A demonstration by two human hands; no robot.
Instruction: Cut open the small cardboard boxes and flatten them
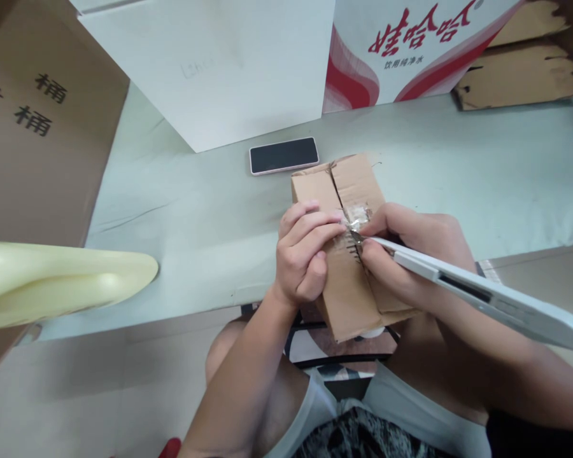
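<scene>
A small brown cardboard box [348, 299] leans over the front edge of the table, with a dark slit between its top flaps. Crumpled clear tape [359, 215] sits across that slit. My left hand [302, 251] is closed over the box's left side, its fingertips reaching the tape. In my right hand [417, 248] is a white utility knife [458, 283], pinched near its front end. Its metal blade tip touches the tape at the slit, between the fingers of both hands. The knife's long body slants back over my right wrist.
A dark-screened phone [284, 156] lies behind the box on the pale green table [195, 216]. White cartons, one red-printed [363, 83], stand at the back. Flat cardboard pieces [520, 76] are at back right. At left are a large brown carton [42, 165] and a pale yellow plastic object [71, 280].
</scene>
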